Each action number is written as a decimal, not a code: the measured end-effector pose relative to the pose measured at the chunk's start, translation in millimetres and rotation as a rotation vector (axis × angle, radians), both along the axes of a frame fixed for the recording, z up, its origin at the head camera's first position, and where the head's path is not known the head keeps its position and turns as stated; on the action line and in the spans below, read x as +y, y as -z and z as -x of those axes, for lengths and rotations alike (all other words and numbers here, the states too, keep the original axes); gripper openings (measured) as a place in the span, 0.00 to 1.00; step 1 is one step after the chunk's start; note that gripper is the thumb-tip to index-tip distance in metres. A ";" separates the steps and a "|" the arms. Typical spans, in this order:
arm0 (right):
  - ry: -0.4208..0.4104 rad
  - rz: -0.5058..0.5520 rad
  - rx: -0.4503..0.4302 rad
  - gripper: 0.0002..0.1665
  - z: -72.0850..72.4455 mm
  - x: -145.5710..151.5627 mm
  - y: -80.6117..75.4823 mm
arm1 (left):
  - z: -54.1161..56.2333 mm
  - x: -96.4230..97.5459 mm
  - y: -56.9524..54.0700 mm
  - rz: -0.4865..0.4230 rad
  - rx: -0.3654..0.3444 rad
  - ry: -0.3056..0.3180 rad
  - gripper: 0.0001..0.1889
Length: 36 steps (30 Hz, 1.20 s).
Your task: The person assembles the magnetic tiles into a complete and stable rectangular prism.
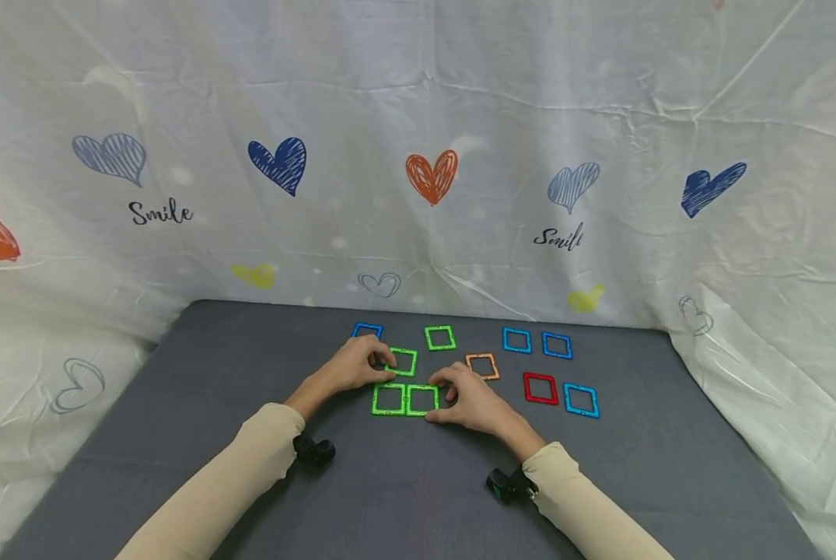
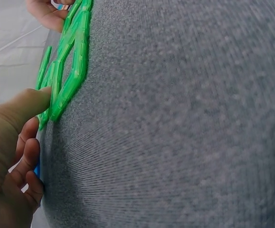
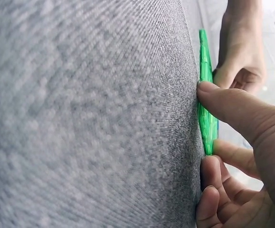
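Two green square frame tiles lie edge to edge on the dark grey table: a left tile (image 1: 374, 400) and a right tile (image 1: 438, 399). My right hand (image 1: 475, 400) holds the right tile, thumb at its near corner and index finger at its far corner. Just behind the pair, my left hand (image 1: 356, 363) pinches a third green square tile (image 1: 414, 364) by its left side. In the left wrist view, the left thumb (image 2: 36, 99) presses near the overlapping green edges. The right wrist view shows the right thumb (image 3: 213, 91) against a green edge (image 3: 204, 118).
Farther back lie another green tile (image 1: 439, 327) and a blue tile (image 1: 369, 325) partly behind the left hand. An orange tile (image 1: 496, 365), a red tile (image 1: 540, 401) and several blue tiles (image 1: 582, 414) lie to the right. A printed white cloth (image 1: 362, 194) hangs behind the table.
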State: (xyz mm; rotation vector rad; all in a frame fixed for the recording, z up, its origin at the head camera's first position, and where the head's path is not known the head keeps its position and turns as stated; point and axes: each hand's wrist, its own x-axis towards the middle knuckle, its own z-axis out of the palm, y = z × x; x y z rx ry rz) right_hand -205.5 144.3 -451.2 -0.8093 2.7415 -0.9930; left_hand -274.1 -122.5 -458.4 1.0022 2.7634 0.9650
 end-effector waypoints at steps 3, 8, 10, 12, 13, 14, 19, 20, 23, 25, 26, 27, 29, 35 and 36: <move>-0.001 0.002 -0.001 0.31 0.1 0.2 0.4 | -1.3 0.5 -0.2 -0.007 -0.002 0.005 0.02; 0.001 0.005 0.000 0.31 0.3 0.4 0.7 | -1.9 0.5 0.5 -0.010 0.006 0.014 0.02; 0.001 0.007 -0.001 0.31 0.3 0.3 0.7 | -2.0 0.3 1.1 -0.009 0.012 0.017 0.01; 0.002 0.009 -0.001 0.31 0.3 0.3 0.9 | -2.3 0.2 1.3 -0.013 0.016 0.019 0.01; 0.003 0.011 -0.003 0.31 0.4 0.2 0.9 | -2.6 0.2 1.3 -0.015 0.018 0.018 0.02; 0.004 0.011 -0.003 0.31 0.4 0.1 1.0 | -3.1 0.2 1.2 -0.016 0.020 0.019 0.02; 0.009 0.012 -0.002 0.31 0.4 0.0 1.6 | -3.9 -1.3 1.2 -0.028 0.027 0.014 0.02; 0.008 0.013 -0.001 0.31 0.4 0.1 1.6 | -4.1 -1.9 1.2 -0.030 0.033 0.012 0.02; 0.010 0.017 -0.002 0.31 0.3 0.4 1.7 | -4.1 -3.8 1.3 -0.033 0.047 0.002 0.03; 0.010 0.017 -0.002 0.31 0.4 0.5 1.7 | -4.2 -5.8 1.2 -0.032 0.053 -0.011 0.02; 0.010 0.016 -0.001 0.31 0.5 0.4 1.7 | -4.6 -6.6 0.8 -0.032 0.055 -0.017 0.02; 0.011 0.017 -0.002 0.31 0.3 0.4 1.6 | -4.8 -7.7 0.7 -0.035 0.056 -0.023 0.02; 0.010 0.017 -0.003 0.31 0.2 0.3 1.7 | -5.4 -10.1 -0.1 -0.043 0.058 -0.032 0.02; 0.014 0.015 -0.001 0.31 -0.1 0.5 2.8 | -9.4 -16.7 -3.4 -0.060 0.070 -0.032 0.03; 0.014 0.015 -0.001 0.31 0.0 0.5 3.0 | -10.5 -17.9 -4.3 -0.061 0.074 -0.029 0.03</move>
